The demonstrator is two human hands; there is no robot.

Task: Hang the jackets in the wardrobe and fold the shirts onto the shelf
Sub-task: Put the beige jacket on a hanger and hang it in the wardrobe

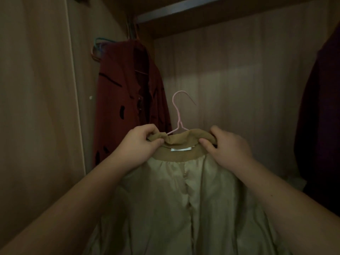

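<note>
**Tan jacket on pink hanger, both hands at collar, inside wardrobe**

Nearest: the tan jacket (pixel 184 199) hangs open toward the camera, pale lining showing, filling the lower middle of the view between both forearms. Left hand (pixel 139 142) pinches the left end of the collar, fingers curled over the fold. Right hand (pixel 228 146) grips the right end the same way. White label sits just under the collar.

Handling, judged: soft, limp cloth with a smooth lining that is likely slippery on thin wire; probably moderate weight for a lined coat. Collar and shoulder ends look like the best hold since they keep the garment seated on the pink hanger (pixel 178 115); its hook stands free above the collar, not on anything yet.

Farther: a red jacket (pixel 127 111) with dark spots hangs at left rear, hanger hooks above it. A dark garment (pixel 320 126) hangs at the right edge. The wardrobe back panel (pixel 239 80) is light wood grain, dimly lit, with a shelf (pixel 202 13) overhead. Rail not clearly visible.
</note>
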